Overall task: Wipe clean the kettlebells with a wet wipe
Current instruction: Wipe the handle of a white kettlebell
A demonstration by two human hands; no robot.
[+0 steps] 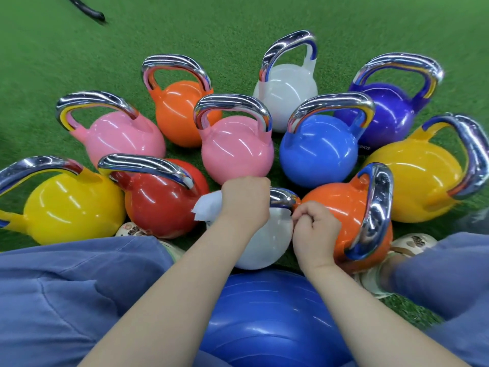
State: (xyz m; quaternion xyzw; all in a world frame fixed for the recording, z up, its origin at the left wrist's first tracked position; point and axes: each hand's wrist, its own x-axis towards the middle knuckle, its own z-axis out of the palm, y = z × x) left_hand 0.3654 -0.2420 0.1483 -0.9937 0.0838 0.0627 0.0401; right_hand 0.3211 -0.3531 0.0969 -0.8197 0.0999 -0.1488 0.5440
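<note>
- Nearest: blue exercise ball under the forearms, between the knees in blue trousers; patterned shoes on green turf either side.
- White kettlebell just beyond the ball, btwn both hands, w/ its chrome handle running left-right.
- Left hand: fingers curled tight over the handle's left part w/ the wet wipe bunched in the grip; a white corner sticks out on the left side.
- Right hand: fingers curled into a loose fist at the handle's right end, touching the white bell; can't tell if it pinches anything.
- Orange kettlebell right behind the right hand, handle turned sideways; red kettlebell left of the wipe.
- Yellow bells at far left and far right.
- Mid row: two pink bells, blue kettlebell.
- Farthest: 2nd orange bell, 2nd white bell, purple kettlebell.
- Black object on turf, top left, unclear what.
</note>
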